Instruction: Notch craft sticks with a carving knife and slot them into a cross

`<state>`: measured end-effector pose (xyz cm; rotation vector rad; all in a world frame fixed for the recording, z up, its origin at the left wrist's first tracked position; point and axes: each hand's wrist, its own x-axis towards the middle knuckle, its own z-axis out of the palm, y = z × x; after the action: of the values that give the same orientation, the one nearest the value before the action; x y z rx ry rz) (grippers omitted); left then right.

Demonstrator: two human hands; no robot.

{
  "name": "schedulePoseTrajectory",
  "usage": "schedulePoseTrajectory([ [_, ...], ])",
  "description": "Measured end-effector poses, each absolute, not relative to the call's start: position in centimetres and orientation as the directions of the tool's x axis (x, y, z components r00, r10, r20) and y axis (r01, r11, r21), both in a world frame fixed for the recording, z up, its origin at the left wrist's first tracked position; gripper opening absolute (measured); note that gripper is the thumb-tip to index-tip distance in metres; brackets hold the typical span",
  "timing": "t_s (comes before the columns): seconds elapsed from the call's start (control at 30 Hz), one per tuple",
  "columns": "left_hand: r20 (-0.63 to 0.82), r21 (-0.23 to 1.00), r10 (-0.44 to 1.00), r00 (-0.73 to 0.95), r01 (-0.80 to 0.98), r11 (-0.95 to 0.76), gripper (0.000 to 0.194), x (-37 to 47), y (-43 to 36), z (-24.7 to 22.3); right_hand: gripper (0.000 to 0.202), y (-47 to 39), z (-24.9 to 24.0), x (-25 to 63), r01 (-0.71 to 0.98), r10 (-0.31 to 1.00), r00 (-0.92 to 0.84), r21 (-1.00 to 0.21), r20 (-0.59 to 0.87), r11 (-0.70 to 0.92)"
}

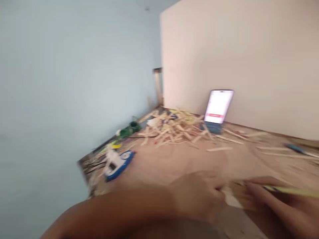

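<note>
The view is smeared by motion. My left hand (pixel 201 196) reaches in from the lower left, its fingers closed on the edge of a small pale piece (pixel 232 197) that looks like paper or thin wood. To its right, my right hand (pixel 281 202) is curled, with a yellow-green stick-like item (pixel 294 191), perhaps a pencil, lying along it between thumb and fingers. A small gap separates the two hands over the worktop (pixel 159 166).
A heap of thin wooden strips (pixel 179 129) lies at the back, beside a lit phone (pixel 219 106) propped upright. A blue and white device (pixel 118 166) and green containers (pixel 128 131) sit at left. A blue-handled tool (pixel 295 148) lies at right.
</note>
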<state>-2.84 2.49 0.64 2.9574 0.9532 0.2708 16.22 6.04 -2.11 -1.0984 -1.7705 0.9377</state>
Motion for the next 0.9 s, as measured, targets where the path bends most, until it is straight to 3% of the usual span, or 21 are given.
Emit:
schedulePoseTrajectory([
  [0.1, 0.295, 0.137, 0.577, 0.762, 0.563, -0.815, 0.015, -2.5, 2.5, -0.7, 0.017, 4.0, 0.6, 21.4, 0.431, 0.981, -0.134, -0.883, 0.143, 0.188],
  [0.27, 0.413, 0.259, 0.591, 0.693, 0.533, -0.806, 0.025, -2.2, 2.2, -1.4, 0.017, 2.8, 2.1, 21.3, 0.468, 0.989, -0.146, -0.879, 0.025, 0.091],
  [0.5, 0.376, 0.326, 0.661, 0.649, 0.575, -0.750, 0.025, -2.4, 1.7, -1.5, 0.011, 2.2, 1.5, 20.3, 0.384, 0.962, -0.271, -0.916, 0.013, 0.120],
  [0.9, 0.398, 0.347, 0.611, 0.684, 0.504, -0.791, 0.024, -3.2, 1.7, -1.3, 0.010, 2.9, 1.4, 20.0, 0.460, 0.967, -0.244, -0.870, 0.067, 0.176],
])
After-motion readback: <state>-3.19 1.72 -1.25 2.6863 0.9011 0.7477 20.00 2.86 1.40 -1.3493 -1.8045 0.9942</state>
